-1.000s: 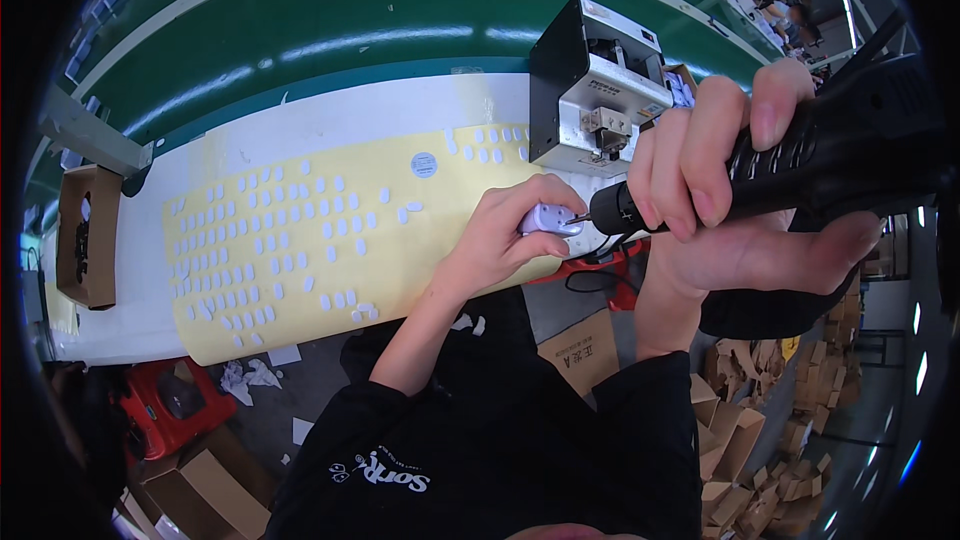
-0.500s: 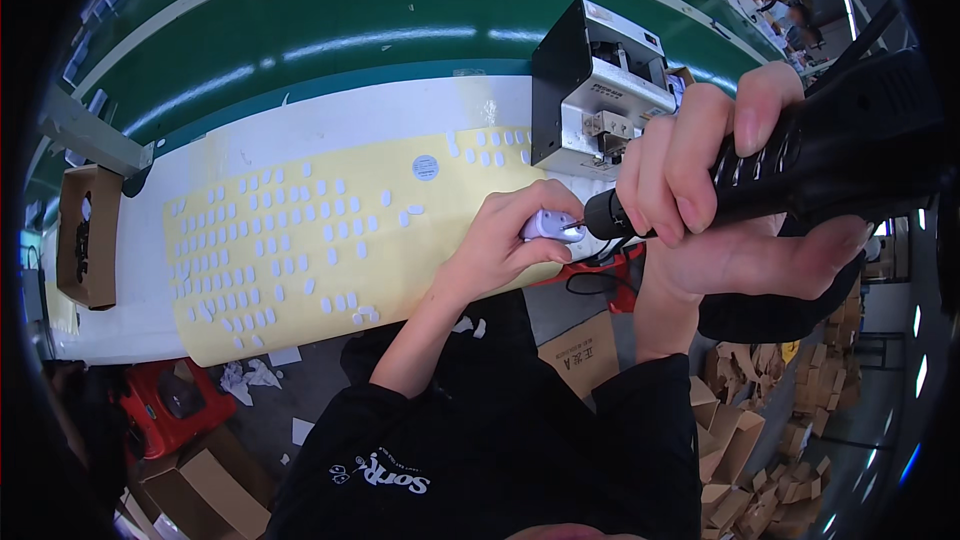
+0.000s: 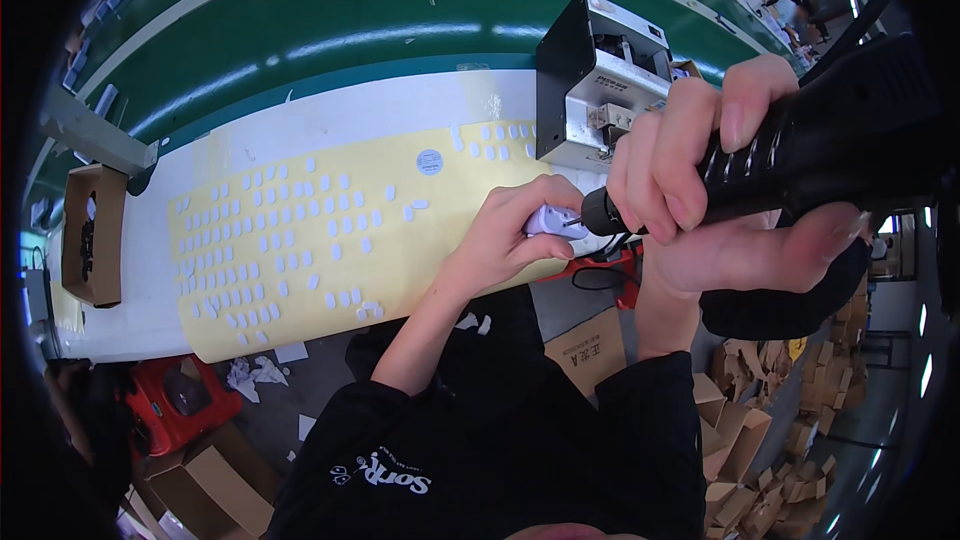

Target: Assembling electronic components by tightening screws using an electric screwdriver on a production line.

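My right hand point(image 3: 700, 175) is wrapped round a black electric screwdriver point(image 3: 830, 145), held level with its tip pointing left. Between the thumb and fingers of my left hand point(image 3: 510, 230) is a small pale lilac plastic piece point(image 3: 556, 223). The thin bit of the screwdriver meets the right end of that piece, though what it seats in is too small to make out. Under and left of my left hand, a yellow sheet point(image 3: 400, 250) carries rows of small white oval pieces point(image 3: 280, 217) and one round grey-blue sticker point(image 3: 429, 161).
A black-and-silver bench machine point(image 3: 600, 80) stands beyond my right hand. Behind the white table runs a green conveyor belt point(image 3: 400, 5). An open cardboard box point(image 3: 95, 235) sits at the table's left end. Red stools point(image 3: 180, 405) and cardboard boxes point(image 3: 735, 430) fill the floor. People work at the far right.
The view has shifted slightly, so the table and machine appear a little displaced. Both hands keep their grips, and the screwdriver bit stays at the lilac piece.
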Tool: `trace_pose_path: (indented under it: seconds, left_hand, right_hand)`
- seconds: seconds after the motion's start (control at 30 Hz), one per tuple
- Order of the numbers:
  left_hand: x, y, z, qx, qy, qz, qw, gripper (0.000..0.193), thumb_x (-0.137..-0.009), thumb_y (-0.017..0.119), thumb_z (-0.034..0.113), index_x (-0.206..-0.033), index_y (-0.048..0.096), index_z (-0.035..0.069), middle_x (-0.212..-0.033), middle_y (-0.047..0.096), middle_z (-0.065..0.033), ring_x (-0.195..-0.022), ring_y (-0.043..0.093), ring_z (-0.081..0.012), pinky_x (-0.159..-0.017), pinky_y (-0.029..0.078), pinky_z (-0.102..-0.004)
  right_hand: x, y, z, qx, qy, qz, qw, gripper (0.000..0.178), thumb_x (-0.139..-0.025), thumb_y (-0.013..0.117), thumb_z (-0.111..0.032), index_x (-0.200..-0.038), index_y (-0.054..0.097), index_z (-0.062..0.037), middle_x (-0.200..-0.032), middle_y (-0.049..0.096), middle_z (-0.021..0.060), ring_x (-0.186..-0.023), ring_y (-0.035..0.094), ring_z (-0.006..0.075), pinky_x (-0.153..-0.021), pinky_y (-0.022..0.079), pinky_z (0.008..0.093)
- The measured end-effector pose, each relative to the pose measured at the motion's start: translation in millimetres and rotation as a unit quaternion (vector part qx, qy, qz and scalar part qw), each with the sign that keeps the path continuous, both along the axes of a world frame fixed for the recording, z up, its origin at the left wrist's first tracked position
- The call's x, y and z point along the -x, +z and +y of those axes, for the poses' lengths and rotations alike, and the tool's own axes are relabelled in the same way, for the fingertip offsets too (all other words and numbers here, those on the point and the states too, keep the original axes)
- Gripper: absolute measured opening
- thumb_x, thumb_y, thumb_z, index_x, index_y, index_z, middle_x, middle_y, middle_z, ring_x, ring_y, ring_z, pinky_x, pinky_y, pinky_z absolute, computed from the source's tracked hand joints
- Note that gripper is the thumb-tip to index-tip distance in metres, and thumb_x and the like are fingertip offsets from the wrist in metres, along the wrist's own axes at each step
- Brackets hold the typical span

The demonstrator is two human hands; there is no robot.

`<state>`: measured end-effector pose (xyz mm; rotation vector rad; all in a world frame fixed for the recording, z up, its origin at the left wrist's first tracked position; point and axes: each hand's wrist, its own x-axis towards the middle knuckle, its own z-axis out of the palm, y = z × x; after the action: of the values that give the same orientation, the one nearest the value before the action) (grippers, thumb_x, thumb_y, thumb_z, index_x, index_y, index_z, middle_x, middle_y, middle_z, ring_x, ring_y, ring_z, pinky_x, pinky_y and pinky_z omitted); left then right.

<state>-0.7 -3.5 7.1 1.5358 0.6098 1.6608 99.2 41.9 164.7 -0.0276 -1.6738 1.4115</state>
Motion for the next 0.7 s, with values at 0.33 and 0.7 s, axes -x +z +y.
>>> trace_pose_path:
  seconds: [0.33, 0.7]
  left_hand:
    - [8.9, 8.9, -23.6, 0.009, 0.187, 0.189, 0.964, 0.053, -0.070, 0.075, 0.014, -0.116, 0.050, 0.003, -0.100, 0.060, -0.0129, -0.085, 0.060, -0.0283, -0.076, 0.049, -0.0357]
    - [-3.5, -3.6, -38.0, -0.014, 0.289, 0.248, 0.925, 0.057, -0.070, 0.062, -0.003, -0.124, 0.044, -0.003, -0.108, 0.058, -0.0191, -0.087, 0.062, -0.0296, -0.072, 0.052, -0.0355]
  right_hand:
    - [-6.6, -5.2, -5.9, 0.002, -0.013, 0.018, 1.000, 0.068, -0.070, 0.054, -0.072, -0.092, 0.036, -0.0099, -0.058, 0.041, 0.0004, -0.039, 0.039, 0.0090, -0.036, 0.033, 0.0222]
    - [-7.4, -6.7, -10.5, 0.000, -0.013, 0.020, 1.000, 0.068, -0.070, 0.056, -0.071, -0.092, 0.036, -0.0098, -0.058, 0.042, 0.0007, -0.039, 0.040, 0.0093, -0.037, 0.033, 0.0223]
